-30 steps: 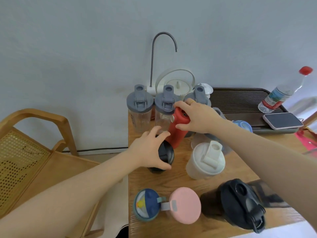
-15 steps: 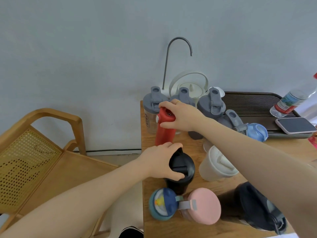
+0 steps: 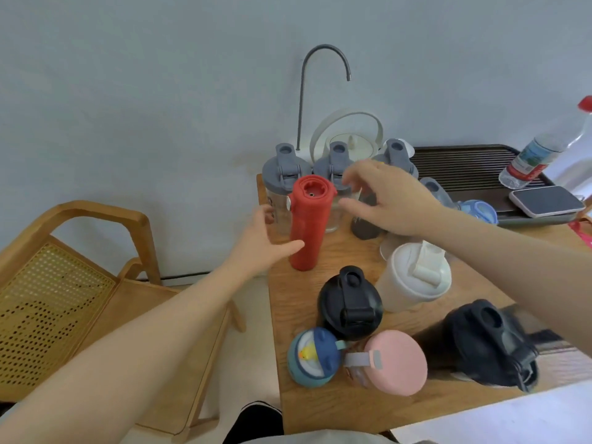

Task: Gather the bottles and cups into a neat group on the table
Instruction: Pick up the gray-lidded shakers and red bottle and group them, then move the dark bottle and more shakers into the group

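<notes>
A tall red bottle [image 3: 308, 224] stands upright near the left edge of the wooden table [image 3: 320, 405]. My left hand [image 3: 260, 241] is open beside it, thumb touching its lower side. My right hand [image 3: 387, 197] hovers open just right of its top, apart from it. Behind stand three clear shakers with grey lids [image 3: 286, 169]. In front are a black-lidded cup [image 3: 349, 304], a white cup [image 3: 413, 277], a blue child's cup [image 3: 313, 357], a pink-lidded cup [image 3: 392, 362] and a large black shaker [image 3: 487, 344].
A white kettle [image 3: 349, 136] with a curved metal spout stands at the wall. A dark slatted tray [image 3: 461, 165] holds a phone [image 3: 546, 200] and a plastic water bottle [image 3: 541, 149]. A light-blue lid [image 3: 477, 211] lies by the tray. A wooden chair [image 3: 73, 283] stands left of the table.
My right hand has let go of the red bottle, which now stands further left. My left hand has left the black-lidded cup and moved up beside the red bottle.
</notes>
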`<state>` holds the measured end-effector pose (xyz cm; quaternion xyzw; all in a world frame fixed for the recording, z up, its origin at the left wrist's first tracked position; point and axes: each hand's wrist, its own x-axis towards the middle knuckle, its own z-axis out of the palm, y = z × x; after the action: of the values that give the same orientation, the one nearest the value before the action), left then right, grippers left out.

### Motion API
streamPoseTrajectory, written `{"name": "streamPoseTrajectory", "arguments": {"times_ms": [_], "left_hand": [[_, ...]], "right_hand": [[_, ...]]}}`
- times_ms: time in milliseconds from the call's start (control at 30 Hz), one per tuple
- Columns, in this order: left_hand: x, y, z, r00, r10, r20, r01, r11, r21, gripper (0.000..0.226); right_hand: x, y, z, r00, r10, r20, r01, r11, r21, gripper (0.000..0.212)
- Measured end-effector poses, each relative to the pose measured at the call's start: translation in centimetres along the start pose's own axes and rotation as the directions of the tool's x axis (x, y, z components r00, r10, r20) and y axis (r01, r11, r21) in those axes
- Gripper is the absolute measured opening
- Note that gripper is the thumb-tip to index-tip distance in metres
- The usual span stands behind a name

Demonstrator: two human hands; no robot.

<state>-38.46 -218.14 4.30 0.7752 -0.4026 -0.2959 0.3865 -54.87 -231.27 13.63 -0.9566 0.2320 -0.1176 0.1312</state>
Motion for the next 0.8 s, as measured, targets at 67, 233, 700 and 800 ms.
{"name": "streamPoseTrajectory", "arguments": {"times_ms": [67,233,700,800], "left_hand": [[1.4,0.3,1.4,0.999,0.026,0.029,-0.023,0.996,-0.086,0.094],[3.6,0.3,4.3,0.998,0.062,0.003,-0.06,0.978,-0.199,0.084],[2.4,-2.0,2.5,0.988,0.045,-0.151,-0.067,0.987,-0.147,0.065],[2.4,-1.3,2.3,0.993,0.053,-0.104,-0.068,0.988,-0.137,0.072]], "right_hand": [[-1.2,-0.2,0.7,0.939,0.033,0.343,-0.028,0.999,-0.019,0.045],[-3.7,-1.0,4.1,0.671,0.084,0.737,-0.051,0.996,-0.066,0.092],[-3.5,-1.6,4.7,0.767,0.118,0.631,-0.092,0.993,-0.074,0.068],[-3.7,-2.0,4.7,0.732,0.127,0.67,-0.086,0.992,-0.093,0.075]]}}
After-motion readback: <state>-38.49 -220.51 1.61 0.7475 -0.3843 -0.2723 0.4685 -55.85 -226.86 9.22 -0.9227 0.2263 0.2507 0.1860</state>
